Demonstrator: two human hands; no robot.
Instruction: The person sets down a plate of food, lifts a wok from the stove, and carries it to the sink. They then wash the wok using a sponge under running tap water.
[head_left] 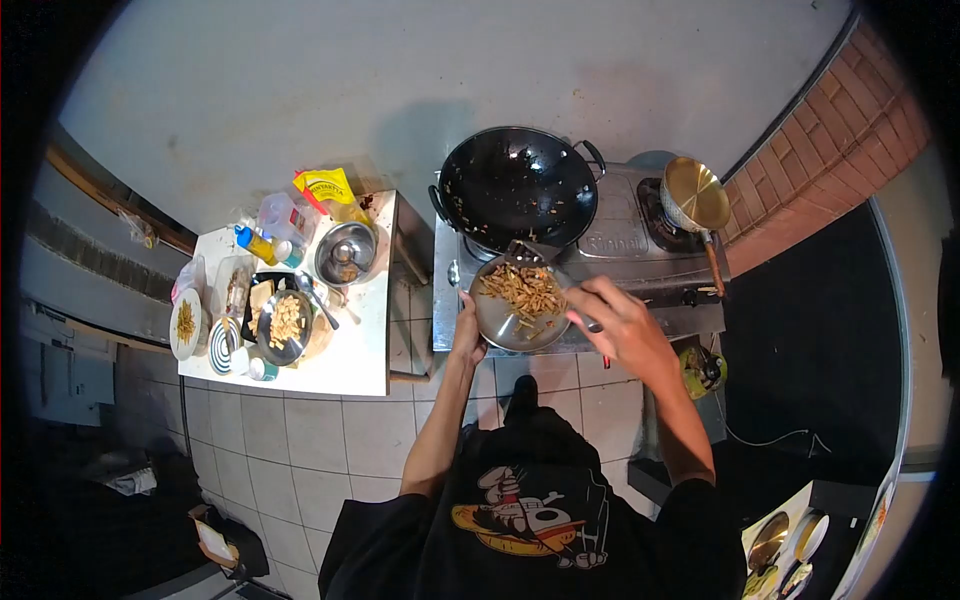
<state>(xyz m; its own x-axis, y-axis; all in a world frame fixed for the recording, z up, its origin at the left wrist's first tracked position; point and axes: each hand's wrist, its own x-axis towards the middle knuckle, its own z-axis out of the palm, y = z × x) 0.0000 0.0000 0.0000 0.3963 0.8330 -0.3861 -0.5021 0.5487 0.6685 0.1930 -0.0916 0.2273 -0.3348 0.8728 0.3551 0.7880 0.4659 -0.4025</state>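
My left hand [467,332] grips the left rim of a round metal plate [500,333], its fingers closed around the edge. On the plate lies a heap of brown, fried strips of food [522,290]. My right hand [622,322] is closed around the handle of a spatula, over the plate's right side. The slotted spatula head [528,252] is at the far edge of the plate, by the wok's near rim. Behind it the black two-handled wok [520,180] is tilted on the stove, with oily scraps of food stuck inside.
The gas stove [610,235] carries a saucepan [697,195] on its right burner, handle pointing toward me. At left, a white table [350,350] holds a steel bowl [345,252], a dark plate of pale pieces [285,328], bottles and a yellow packet [325,187]. A brick wall [830,130] stands at right.
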